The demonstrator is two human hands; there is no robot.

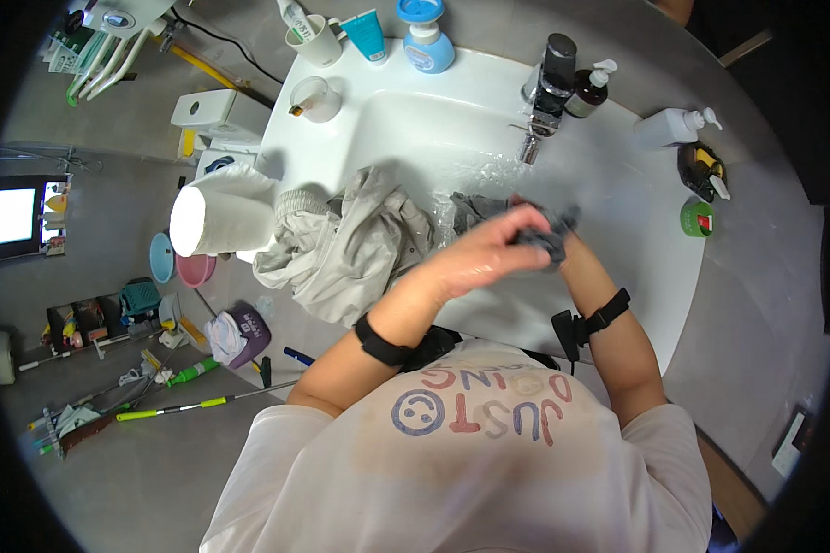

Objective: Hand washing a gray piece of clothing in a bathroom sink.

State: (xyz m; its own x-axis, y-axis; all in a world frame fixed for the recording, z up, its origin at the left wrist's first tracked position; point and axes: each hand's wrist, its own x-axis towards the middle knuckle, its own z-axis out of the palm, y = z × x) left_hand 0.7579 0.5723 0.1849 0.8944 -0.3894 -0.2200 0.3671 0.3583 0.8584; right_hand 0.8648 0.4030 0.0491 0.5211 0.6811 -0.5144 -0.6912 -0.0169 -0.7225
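Note:
Over the white sink (pixel 650 286), a wet dark grey cloth (pixel 475 211) is bunched between my hands. My left hand (pixel 482 258) reaches across from the left, with fingers and thumb curved around part of it. My right hand (pixel 569 243) is at the cloth's right end and grips it; the fabric and motion blur hide most of its fingers. Just beyond stands the chrome faucet (pixel 551 88), with splashing water in the basin below its spout. A crumpled light grey garment (pixel 346 241) with an elastic waistband lies over the sink's left side.
A white paper roll (pixel 217 219) stands left of the garment. Along the back are a clear cup (pixel 315 100), a teal tube (pixel 364 37), a blue pump bottle (pixel 426 46) and a dark pump bottle (pixel 590 89). A white pump bottle (pixel 670 127) and a green container (pixel 696 218) sit at the right rim.

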